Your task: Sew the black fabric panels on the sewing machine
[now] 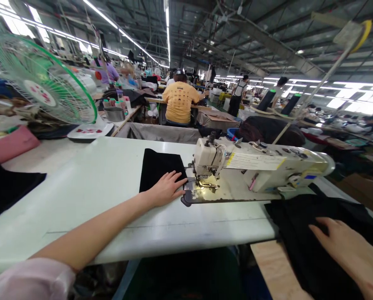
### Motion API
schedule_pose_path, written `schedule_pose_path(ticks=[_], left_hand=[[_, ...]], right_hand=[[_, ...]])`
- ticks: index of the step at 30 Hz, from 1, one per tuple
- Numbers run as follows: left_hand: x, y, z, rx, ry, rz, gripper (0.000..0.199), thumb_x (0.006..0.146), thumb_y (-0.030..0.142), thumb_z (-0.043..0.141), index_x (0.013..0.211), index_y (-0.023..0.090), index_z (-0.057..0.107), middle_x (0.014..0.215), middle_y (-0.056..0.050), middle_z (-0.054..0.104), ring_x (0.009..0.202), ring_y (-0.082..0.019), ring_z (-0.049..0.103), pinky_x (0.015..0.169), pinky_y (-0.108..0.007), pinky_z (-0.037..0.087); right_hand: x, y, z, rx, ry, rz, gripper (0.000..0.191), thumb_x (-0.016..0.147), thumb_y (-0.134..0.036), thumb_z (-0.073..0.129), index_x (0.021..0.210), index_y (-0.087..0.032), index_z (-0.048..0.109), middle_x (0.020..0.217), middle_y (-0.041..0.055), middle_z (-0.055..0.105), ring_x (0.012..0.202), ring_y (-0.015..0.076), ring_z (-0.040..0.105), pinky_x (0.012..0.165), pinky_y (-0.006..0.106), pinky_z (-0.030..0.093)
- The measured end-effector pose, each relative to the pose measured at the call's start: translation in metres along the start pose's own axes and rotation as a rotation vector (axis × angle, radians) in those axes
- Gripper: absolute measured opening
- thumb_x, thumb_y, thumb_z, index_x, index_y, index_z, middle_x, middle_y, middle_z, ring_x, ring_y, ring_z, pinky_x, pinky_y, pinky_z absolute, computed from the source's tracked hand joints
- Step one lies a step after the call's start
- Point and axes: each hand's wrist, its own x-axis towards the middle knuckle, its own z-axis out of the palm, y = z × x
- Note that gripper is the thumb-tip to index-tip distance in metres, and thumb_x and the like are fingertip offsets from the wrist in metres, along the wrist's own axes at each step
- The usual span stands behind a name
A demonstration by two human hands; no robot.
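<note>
My left hand (168, 188) lies flat with its fingers spread. It rests on the right edge of a black fabric piece (158, 164), just left of the needle area of a white sewing machine (252, 166). The machine's lamp lights its worn metal bed. At the lower right, my right hand (346, 246) rests on a pile of black fabric pieces (299, 221) at the table's edge. Its thumb and forefinger are apart, and the other fingers are partly hidden from view.
The pale tabletop (89, 179) carries another black fabric piece (8, 185) at far left. A green-rimmed fan (42, 83) stands behind it. A wooden board (277, 266) lies under the right pile. A person in a yellow shirt (180, 100) sits ahead, and thread cones (266, 100) stand behind the machine.
</note>
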Motion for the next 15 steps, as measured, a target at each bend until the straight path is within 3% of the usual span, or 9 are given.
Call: schedule_pose_path(ticks=[3, 6, 8, 12, 15], left_hand=[[0.008, -0.013, -0.007, 0.034, -0.041, 0.052, 0.056, 0.098, 0.058, 0.040, 0.146, 0.031, 0.048, 0.153, -0.015, 0.045, 0.143, -0.037, 0.037, 0.113, -0.055, 0.032], [0.025, -0.032, -0.016, 0.068, -0.078, 0.058, 0.054, 0.098, 0.055, 0.041, 0.145, 0.030, 0.049, 0.154, -0.015, 0.044, 0.143, -0.036, 0.038, 0.114, -0.055, 0.032], [0.038, -0.036, -0.020, 0.118, -0.027, 0.027, 0.052, 0.098, 0.049, 0.046, 0.143, 0.025, 0.053, 0.155, -0.018, 0.042, 0.145, -0.039, 0.035, 0.114, -0.060, 0.028], [0.042, -0.011, -0.016, 0.146, 0.179, 0.051, 0.049, 0.092, 0.036, 0.058, 0.138, 0.021, 0.057, 0.151, -0.017, 0.048, 0.144, -0.038, 0.036, 0.117, -0.061, 0.023], [0.018, 0.022, -0.012, 0.050, 0.115, 0.157, 0.043, 0.090, 0.029, 0.060, 0.132, 0.023, 0.060, 0.140, -0.014, 0.060, 0.137, -0.035, 0.046, 0.116, -0.062, 0.027]], right_hand=[[-0.006, 0.017, 0.024, 0.135, -0.079, 0.083, 0.016, 0.066, -0.041, 0.058, 0.068, -0.025, 0.061, 0.077, 0.0163, 0.071, 0.069, 0.0330, 0.071, 0.070, 0.047, 0.056], [-0.016, -0.002, 0.022, 0.122, -0.084, 0.095, 0.016, 0.068, -0.040, 0.052, 0.065, -0.026, 0.058, 0.070, 0.0114, 0.070, 0.066, 0.0301, 0.069, 0.066, 0.043, 0.054], [-0.021, -0.020, 0.010, 0.089, -0.050, 0.059, 0.017, 0.071, -0.037, 0.047, 0.065, -0.025, 0.058, 0.071, 0.0101, 0.069, 0.066, 0.0277, 0.068, 0.064, 0.040, 0.051], [-0.025, -0.029, -0.012, 0.184, -0.005, 0.091, 0.021, 0.069, -0.035, 0.046, 0.068, -0.023, 0.063, 0.073, 0.0079, 0.070, 0.067, 0.0237, 0.068, 0.067, 0.035, 0.051], [-0.028, -0.012, -0.016, 0.338, 0.020, 0.204, 0.019, 0.065, -0.039, 0.053, 0.063, -0.023, 0.064, 0.059, 0.0039, 0.067, 0.056, 0.0223, 0.066, 0.056, 0.033, 0.050]])
